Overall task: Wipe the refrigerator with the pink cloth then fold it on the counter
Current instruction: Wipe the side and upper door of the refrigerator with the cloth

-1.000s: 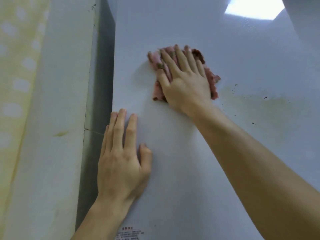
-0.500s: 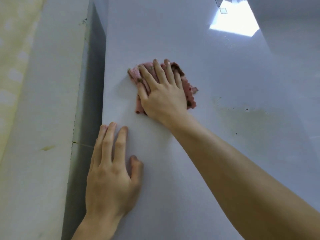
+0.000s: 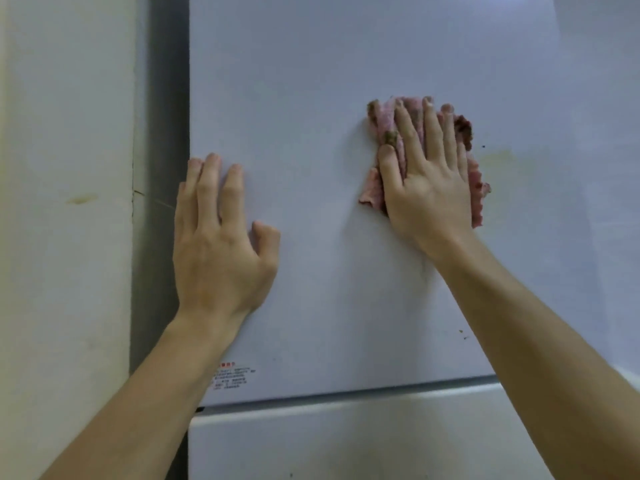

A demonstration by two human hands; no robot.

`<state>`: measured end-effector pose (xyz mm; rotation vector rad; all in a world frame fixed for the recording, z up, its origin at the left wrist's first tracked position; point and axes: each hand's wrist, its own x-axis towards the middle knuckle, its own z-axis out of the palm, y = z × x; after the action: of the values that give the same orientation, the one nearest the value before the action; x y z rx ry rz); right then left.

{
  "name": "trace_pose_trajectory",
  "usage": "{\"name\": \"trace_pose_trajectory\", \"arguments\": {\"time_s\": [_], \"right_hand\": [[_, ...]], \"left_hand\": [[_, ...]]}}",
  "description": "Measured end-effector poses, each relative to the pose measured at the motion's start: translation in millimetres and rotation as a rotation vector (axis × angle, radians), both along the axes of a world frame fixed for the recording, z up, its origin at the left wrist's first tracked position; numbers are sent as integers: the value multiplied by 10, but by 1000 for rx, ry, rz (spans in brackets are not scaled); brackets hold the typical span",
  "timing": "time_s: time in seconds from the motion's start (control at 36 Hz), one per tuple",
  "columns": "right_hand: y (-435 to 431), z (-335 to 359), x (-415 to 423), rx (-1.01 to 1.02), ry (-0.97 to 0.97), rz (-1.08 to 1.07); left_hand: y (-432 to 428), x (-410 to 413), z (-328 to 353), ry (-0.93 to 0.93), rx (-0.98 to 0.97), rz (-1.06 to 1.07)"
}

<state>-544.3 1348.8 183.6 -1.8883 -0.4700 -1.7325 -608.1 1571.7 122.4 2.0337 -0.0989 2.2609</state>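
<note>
Pink cloth (image 3: 384, 121) is pressed to the refrigerator (image 3: 311, 81) by the flat right hand (image 3: 429, 195), left hand (image 3: 214, 251) flat, empty.

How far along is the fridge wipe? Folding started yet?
Done: the refrigerator door left of the pink cloth looks clean. In hand: the right hand presses the cloth flat on the door; the left hand rests on it. Left: a yellowish stain right of the cloth, then folding, not yet begun.

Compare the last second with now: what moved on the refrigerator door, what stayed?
The right hand, pressing the pink cloth flat, slid rightward across the refrigerator door, toward the yellowish stain. Nothing was grasped or released. The left hand stayed flat near the door's left edge.
</note>
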Motion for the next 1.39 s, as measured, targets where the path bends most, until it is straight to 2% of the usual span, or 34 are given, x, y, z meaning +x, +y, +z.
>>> {"name": "trace_pose_trajectory", "arguments": {"time_s": [0.14, 0.22, 0.39, 0.47, 0.69, 1.0, 1.14, 1.31, 1.39], "right_hand": [[-30, -700, -11, 4, 9, -19], [10, -480, -44, 16, 46, 10], [56, 521, -80, -13, 51, 17], [30, 695, -66, -35, 57, 7], [7, 323, 2, 43, 28, -1], [-181, -583, 184, -17, -125, -12], [-166, -487, 172, -26, -142, 41], [-108, 209, 144, -49, -109, 47], [-94, 134, 187, -35, -138, 41]], "left_hand": [[-3, -6, -12, 7, 21, 11], [-18, 7, -16, 0, 43, 20], [-20, 22, -8, -14, 43, -3], [-39, 11, 5, -17, 27, -21], [-256, -18, 48, -8, -60, -115], [-763, 178, -173, -48, 17, -80], [-878, 284, -180, -75, 9, -46], [-891, 317, -177, -84, 20, 8], [-897, 307, -171, -64, 13, -3]]}}
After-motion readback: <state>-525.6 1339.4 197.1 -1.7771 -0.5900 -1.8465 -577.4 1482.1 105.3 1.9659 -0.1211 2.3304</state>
